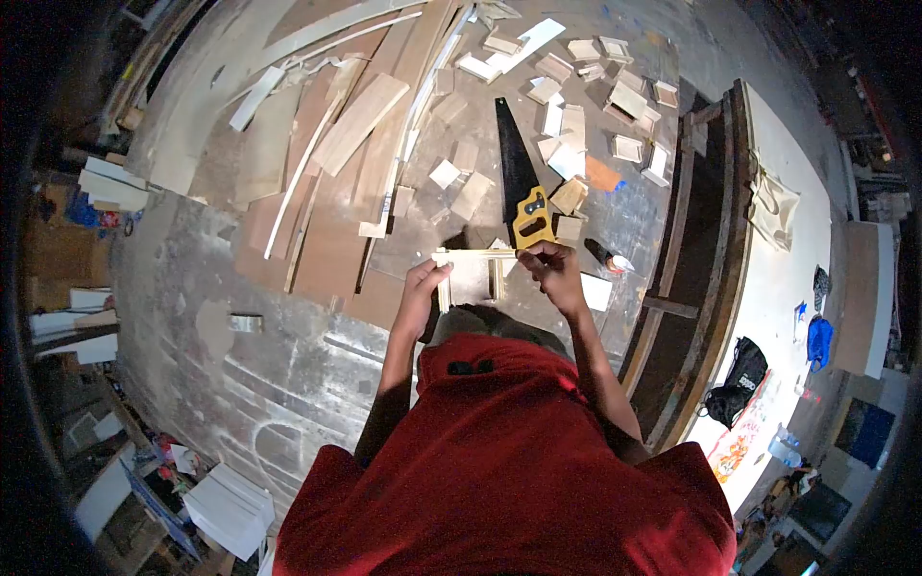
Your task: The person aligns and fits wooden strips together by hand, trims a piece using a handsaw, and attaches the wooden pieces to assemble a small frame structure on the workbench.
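Note:
Between my two hands is a small pale wooden frame (473, 256), close in front of my body. My left hand (424, 290) grips its left end, thumb and fingers closed on it. At the other end, my right hand (554, 273) pinches the frame's right corner. Just beyond my right hand lies a handsaw (520, 182) with a black blade and a yellow handle, the blade pointing away from me. Small wood blocks (471, 196) lie on the floor to the left of the saw. The frame's lower parts are partly hidden by my hands and clothes.
Long boards and strips (361, 125) lie at the left. Several small wooden boxes (627, 101) are scattered at the far right. A roll of tape (246, 324) sits on the floor at left. On the right, a white-topped table (783, 264) carries a black bag (740, 379) and a cream bag (772, 209).

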